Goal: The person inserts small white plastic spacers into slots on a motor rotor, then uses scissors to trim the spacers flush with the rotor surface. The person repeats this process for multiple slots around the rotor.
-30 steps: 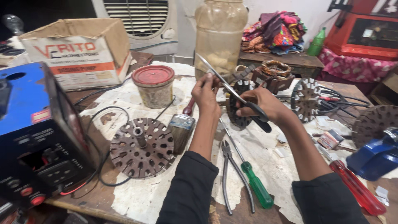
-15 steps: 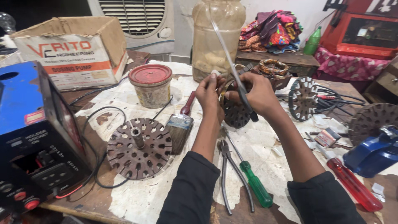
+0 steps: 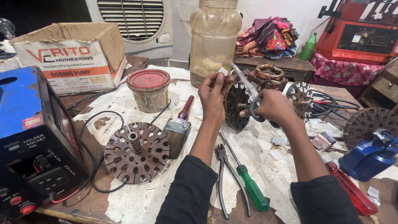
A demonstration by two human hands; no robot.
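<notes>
Scissors (image 3: pixel 250 93) tilted lower than before — right hand (image 3: pixel 274 107) gripping handles; left hand (image 3: pixel 214 94) steadies slotted core (image 3: pixel 237 106).

Right hand (image 3: pixel 273 108) hides scissor handles (image 3: pixel 258 113) (mostly).

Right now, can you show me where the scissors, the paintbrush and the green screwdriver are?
scissors (image 3: pixel 245 85), head view, on the shiny blades.
paintbrush (image 3: pixel 175 139), head view, on the bristles.
green screwdriver (image 3: pixel 253 192), head view, on the green handle.

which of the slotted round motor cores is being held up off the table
The dark core between the left hand and right hand; the others lie flat.
</notes>
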